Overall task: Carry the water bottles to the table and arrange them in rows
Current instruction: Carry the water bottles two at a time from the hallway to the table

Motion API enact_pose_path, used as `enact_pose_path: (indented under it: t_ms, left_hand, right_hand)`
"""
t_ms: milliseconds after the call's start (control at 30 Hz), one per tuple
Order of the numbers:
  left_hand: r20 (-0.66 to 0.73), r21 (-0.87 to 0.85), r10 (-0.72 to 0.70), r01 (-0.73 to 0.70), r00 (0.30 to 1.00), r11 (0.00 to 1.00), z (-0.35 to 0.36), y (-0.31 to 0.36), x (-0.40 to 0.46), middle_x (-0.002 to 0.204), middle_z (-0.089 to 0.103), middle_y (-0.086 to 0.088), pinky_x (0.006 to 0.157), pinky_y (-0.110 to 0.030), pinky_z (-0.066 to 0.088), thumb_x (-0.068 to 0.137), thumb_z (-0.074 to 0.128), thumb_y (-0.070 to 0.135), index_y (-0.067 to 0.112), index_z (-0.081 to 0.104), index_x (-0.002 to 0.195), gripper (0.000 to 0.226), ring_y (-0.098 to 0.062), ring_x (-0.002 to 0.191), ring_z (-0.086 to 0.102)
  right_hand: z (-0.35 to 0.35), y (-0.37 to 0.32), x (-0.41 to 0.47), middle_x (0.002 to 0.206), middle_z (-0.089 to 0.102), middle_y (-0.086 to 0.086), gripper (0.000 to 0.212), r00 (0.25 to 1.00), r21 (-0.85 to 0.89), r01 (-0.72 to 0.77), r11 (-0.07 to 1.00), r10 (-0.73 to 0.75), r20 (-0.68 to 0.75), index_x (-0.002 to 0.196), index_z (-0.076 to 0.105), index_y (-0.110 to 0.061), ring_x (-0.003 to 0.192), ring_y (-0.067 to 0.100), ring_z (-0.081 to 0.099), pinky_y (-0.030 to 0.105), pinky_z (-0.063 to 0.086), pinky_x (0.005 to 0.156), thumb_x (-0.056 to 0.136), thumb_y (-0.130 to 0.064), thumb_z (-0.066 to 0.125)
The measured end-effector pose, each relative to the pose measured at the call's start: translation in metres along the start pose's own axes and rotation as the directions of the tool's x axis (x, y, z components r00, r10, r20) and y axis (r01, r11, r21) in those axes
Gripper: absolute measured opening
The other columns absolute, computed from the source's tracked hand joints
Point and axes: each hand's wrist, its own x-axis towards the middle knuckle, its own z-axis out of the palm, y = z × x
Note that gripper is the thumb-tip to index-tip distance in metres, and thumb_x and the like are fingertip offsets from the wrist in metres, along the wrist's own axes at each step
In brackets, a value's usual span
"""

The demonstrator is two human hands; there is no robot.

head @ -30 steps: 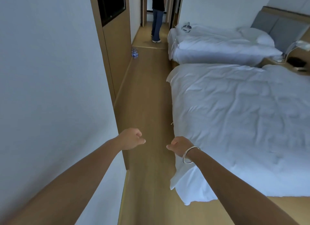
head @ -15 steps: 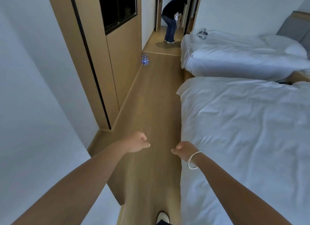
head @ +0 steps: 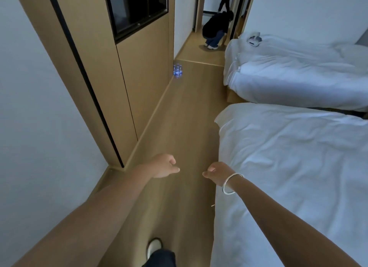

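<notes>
A small cluster of clear water bottles with blue labels (head: 177, 71) stands on the wooden floor far ahead, against the base of the wooden wall panel. My left hand (head: 164, 166) and my right hand (head: 218, 172) are stretched out in front of me over the floor, well short of the bottles. Both have their fingers curled in and hold nothing. A silver bangle (head: 231, 184) circles my right wrist. No table is in view.
A narrow wooden aisle (head: 185, 117) runs between the wood-panelled wall (head: 143, 71) on the left and two white beds (head: 288, 157) on the right. A person (head: 216, 31) crouches in the doorway at the far end. My shoe (head: 153, 246) shows below.
I have walked forward along the aisle, so the bottles and wall panel are closer. The person at the far doorway has gone from standing to crouching. My hands stay curled and empty.
</notes>
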Motion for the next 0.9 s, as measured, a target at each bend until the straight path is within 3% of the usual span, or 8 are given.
enact_pose_path:
  t_ms: [267, 433, 500, 900]
  left_hand:
    - [-0.030, 0.031, 0.014, -0.013, 0.999, 0.999, -0.098, 0.005, 0.141, 0.132, 0.052, -0.006, 0.100, -0.032, 0.040, 0.089, 0.058, 0.036, 0.011, 0.052, 0.127, 0.046, -0.022, 0.119, 0.051]
    - [-0.059, -0.036, 0.002, -0.004, 0.998, 0.999, -0.181, 0.017, 0.227, 0.130, 0.052, -0.008, 0.093, -0.029, 0.037, 0.090, 0.058, 0.034, 0.009, 0.052, 0.124, 0.043, -0.023, 0.118, 0.050]
    - [-0.090, -0.049, -0.004, 0.000, 0.996, 0.999, -0.206, 0.020, 0.258, 0.125, 0.056, -0.008, 0.086, -0.024, 0.036, 0.089, 0.059, 0.034, 0.009, 0.055, 0.120, 0.040, -0.022, 0.114, 0.052]
    - [-0.063, -0.029, 0.004, -0.005, 0.998, 1.000, -0.271, 0.065, 0.455, 0.102, 0.063, -0.006, 0.076, -0.023, 0.038, 0.083, 0.066, 0.032, 0.016, 0.060, 0.095, 0.020, -0.018, 0.091, 0.055]
  right_hand:
    - [-0.050, -0.054, 0.146, 0.108, 0.061, 0.009, 0.035, 1.000, 0.040, -0.010, 0.999, 0.011, -0.013, 0.111, 0.059, -0.005, 0.100, 0.024, 0.058, 0.025, 0.040, 0.079, 0.087, -0.031, 0.059]
    - [-0.088, -0.093, 0.237, 0.098, 0.063, 0.012, 0.029, 0.999, 0.079, -0.035, 0.996, 0.036, -0.021, 0.104, 0.062, -0.001, 0.099, 0.029, 0.061, 0.029, 0.046, 0.082, 0.086, -0.024, 0.059]
    - [-0.100, -0.105, 0.267, 0.105, 0.065, 0.013, 0.030, 0.998, 0.070, -0.026, 0.997, 0.030, -0.048, 0.106, 0.062, -0.002, 0.101, 0.027, 0.061, 0.032, 0.046, 0.086, 0.086, -0.025, 0.060]
    - [-0.185, -0.118, 0.458, 0.102, 0.065, 0.009, 0.025, 0.998, 0.055, -0.024, 0.998, 0.027, -0.057, 0.098, 0.063, -0.007, 0.101, 0.025, 0.060, 0.032, 0.047, 0.089, 0.084, -0.028, 0.062]
